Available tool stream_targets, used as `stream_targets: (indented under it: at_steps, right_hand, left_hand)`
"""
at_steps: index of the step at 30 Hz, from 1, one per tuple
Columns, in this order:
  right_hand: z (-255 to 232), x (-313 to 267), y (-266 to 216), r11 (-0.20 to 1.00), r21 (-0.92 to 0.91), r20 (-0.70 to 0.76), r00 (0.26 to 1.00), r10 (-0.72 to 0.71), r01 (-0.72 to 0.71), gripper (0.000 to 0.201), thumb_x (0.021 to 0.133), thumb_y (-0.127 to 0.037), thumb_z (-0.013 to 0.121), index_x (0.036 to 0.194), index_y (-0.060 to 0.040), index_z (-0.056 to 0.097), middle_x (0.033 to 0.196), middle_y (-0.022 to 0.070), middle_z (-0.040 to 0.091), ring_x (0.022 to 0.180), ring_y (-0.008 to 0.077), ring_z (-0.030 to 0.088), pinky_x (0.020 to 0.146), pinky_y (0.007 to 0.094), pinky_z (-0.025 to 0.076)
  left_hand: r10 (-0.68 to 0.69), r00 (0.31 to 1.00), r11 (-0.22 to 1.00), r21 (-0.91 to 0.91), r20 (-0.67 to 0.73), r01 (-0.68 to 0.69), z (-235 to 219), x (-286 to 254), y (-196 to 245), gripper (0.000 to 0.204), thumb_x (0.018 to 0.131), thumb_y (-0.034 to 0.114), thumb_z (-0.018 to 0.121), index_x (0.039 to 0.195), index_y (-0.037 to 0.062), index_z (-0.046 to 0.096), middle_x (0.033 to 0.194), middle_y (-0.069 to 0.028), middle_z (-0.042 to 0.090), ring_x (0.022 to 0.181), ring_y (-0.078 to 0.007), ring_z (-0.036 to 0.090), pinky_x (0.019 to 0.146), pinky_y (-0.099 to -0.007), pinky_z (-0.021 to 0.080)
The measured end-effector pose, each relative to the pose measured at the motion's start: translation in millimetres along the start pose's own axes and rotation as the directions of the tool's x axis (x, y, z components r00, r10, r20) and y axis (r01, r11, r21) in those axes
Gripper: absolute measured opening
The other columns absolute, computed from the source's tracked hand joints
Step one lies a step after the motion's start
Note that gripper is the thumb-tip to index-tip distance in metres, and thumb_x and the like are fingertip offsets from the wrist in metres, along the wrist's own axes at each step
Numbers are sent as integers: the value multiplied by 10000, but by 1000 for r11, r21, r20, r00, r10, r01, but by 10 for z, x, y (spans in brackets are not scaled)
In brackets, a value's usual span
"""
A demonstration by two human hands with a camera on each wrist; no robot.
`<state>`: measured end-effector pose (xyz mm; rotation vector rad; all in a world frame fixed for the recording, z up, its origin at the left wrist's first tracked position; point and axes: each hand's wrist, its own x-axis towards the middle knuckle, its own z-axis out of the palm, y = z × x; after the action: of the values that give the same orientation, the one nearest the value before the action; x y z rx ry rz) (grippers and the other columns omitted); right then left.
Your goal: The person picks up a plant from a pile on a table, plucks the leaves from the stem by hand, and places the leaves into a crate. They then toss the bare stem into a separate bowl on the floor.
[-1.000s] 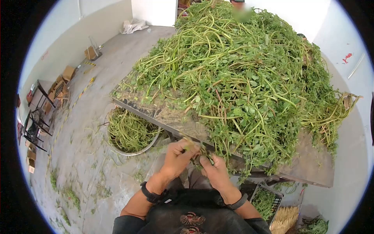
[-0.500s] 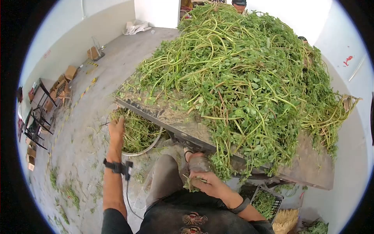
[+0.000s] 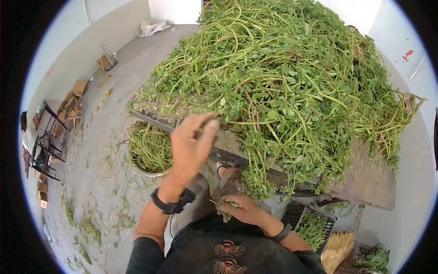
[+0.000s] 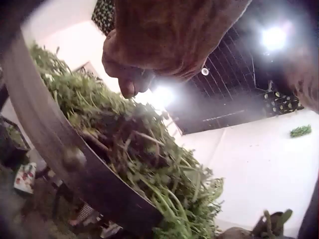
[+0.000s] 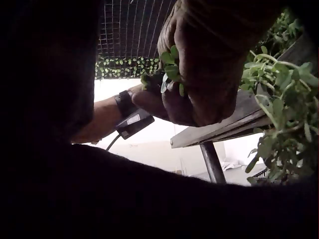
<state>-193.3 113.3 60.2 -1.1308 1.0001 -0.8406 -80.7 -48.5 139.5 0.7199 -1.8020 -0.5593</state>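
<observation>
A big heap of leafy purslane (image 3: 292, 96) with long stems covers most of the table (image 3: 365, 176). My left hand (image 3: 189, 146) is raised before the table's near edge, its fingers loosely bent with nothing visible between them. Low in front of my body, my right hand (image 3: 246, 211) grips a small bunch of purslane sprigs (image 3: 232, 204). Their rounded leaves (image 5: 171, 72) poke out of the fist in the right wrist view. At the floor by the table's left side stands a metal basin (image 3: 153, 174) of bare stems (image 3: 148, 146), partly hidden behind my left hand.
A black crate (image 3: 315, 228) of greens sits below the table at right, beside a straw-coloured bundle (image 3: 337, 251). Scattered plant bits (image 3: 91, 230) lie on the floor at left. Farther off are chairs (image 3: 45, 148) and cardboard boxes (image 3: 80, 87).
My left hand went from the sprigs at my right hand out over the basin, then came back right and up to the table edge. My right hand keeps its sprigs, lower than before.
</observation>
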Motion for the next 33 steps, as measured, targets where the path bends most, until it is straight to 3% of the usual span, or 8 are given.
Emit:
stream_targets:
  at_steps: [5, 9, 17, 23, 25, 28, 30, 33]
  right_hand:
    - [-49, -59, -12, 999, 29, -36, 999, -21, 22, 209, 912, -162, 520, 911, 39, 577, 758, 55, 600, 615, 115, 585, 600, 244, 451]
    - [-15, -87, 26, 997, 48, -52, 997, -52, 55, 249, 922, -204, 511, 919, 36, 574, 748, 51, 590, 600, 100, 552, 573, 243, 454]
    - [-91, -123, -95, 992, 82, -251, 965, -76, 100, 193, 884, -120, 561, 987, 42, 561, 786, 65, 600, 624, 113, 573, 575, 251, 460]
    - [-90, 27, -190, 897, 318, -619, 783, -49, 308, 209, 867, -95, 565, 1051, 1, 548, 867, 43, 622, 604, 117, 572, 545, 226, 427]
    - [-64, 9, -231, 909, 270, -662, 747, -66, 319, 192, 865, -109, 571, 1024, -2, 558, 850, 48, 633, 578, 109, 566, 536, 217, 420]
    - [33, -67, -400, 937, -198, -749, 572, -334, 288, 157, 857, -114, 588, 960, 4, 580, 743, 56, 621, 556, 85, 554, 538, 210, 419]
    - [26, -98, -505, 903, -300, -716, 554, -425, 306, 137, 856, -101, 580, 942, 6, 586, 732, 54, 615, 564, 81, 555, 537, 212, 420]
    - [-13, -23, -564, 850, -424, -692, 494, -527, 312, 159, 865, -123, 576, 940, 16, 597, 701, 45, 597, 573, 64, 538, 530, 215, 418]
  left_hand:
    - [-118, 986, 986, -103, 114, 130, 390, -6, 319, 193, 806, 167, 648, 926, 16, 642, 772, -68, 625, 634, -151, 558, 598, -271, 439]
    - [-71, 992, 981, 185, 100, 52, 637, 5, 209, 207, 755, 180, 696, 821, 0, 619, 692, -121, 603, 561, -226, 526, 561, -273, 434]
    - [-380, 857, 846, -245, 347, 474, 293, -37, -102, 177, 850, 175, 620, 806, 4, 625, 685, -44, 634, 486, -53, 461, 444, -195, 331]
    - [-486, 743, 594, -450, 460, 667, 285, -103, -151, 170, 870, 175, 595, 821, 17, 632, 711, -25, 649, 485, -31, 468, 418, -177, 337]
    - [-481, 749, 593, -460, 456, 661, 268, -150, -149, 169, 871, 175, 594, 835, 15, 634, 714, -26, 649, 483, -36, 474, 419, -179, 349]
    - [-482, 729, 577, -450, 486, 681, 201, -252, -160, 162, 871, 161, 592, 853, 10, 646, 704, -8, 639, 521, -32, 470, 465, -191, 378]
    - [-354, 840, 751, -410, 412, 517, 215, -418, -254, 157, 870, 148, 593, 846, 3, 649, 669, 17, 604, 582, -29, 462, 526, -206, 391]
    - [-363, 774, 808, -239, 518, 539, 80, -518, -269, 165, 860, 168, 613, 845, 9, 650, 642, 27, 552, 548, -32, 452, 474, -218, 371]
